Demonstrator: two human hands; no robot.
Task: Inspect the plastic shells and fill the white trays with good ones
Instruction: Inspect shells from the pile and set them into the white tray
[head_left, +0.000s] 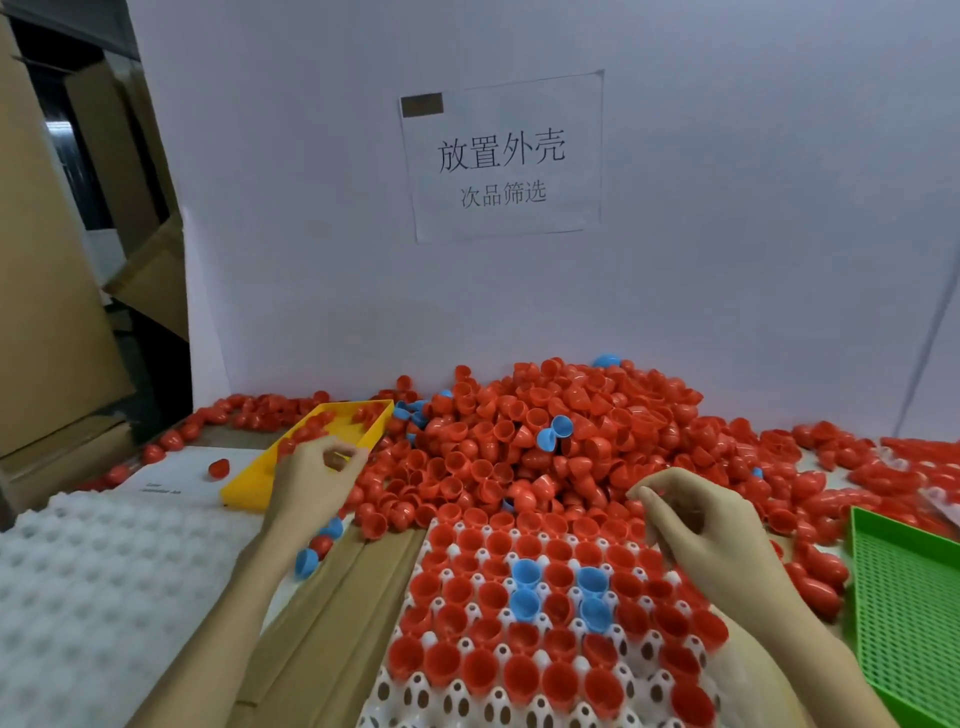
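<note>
Shells (545, 441) are lying heaped in a big red pile against the white wall (311, 260), with a few blue ones mixed in, in the head view (the only one given). A white tray (452, 696) is sitting in front of the pile, near the bottom edge, its pockets mostly holding red shells open side up, with four blue shells (558, 590) grouped near its middle; the nearest pockets are showing bare white. The left hand (311, 478) is hovering over the near end of a yellow tray (249, 488), its fingers curled with the thumb and forefinger closed into a ring; whether anything is pinched there I cannot tell. The right hand (696, 525) is hanging over the far right part of the white tray, fingers bent inward toward the thumb, and again any held shell is hidden. A second white tray (104, 597) is lying to the left, a green mesh tray (909, 613) at the right edge. A paper sign (501, 156) is sticking to the wall.
</note>
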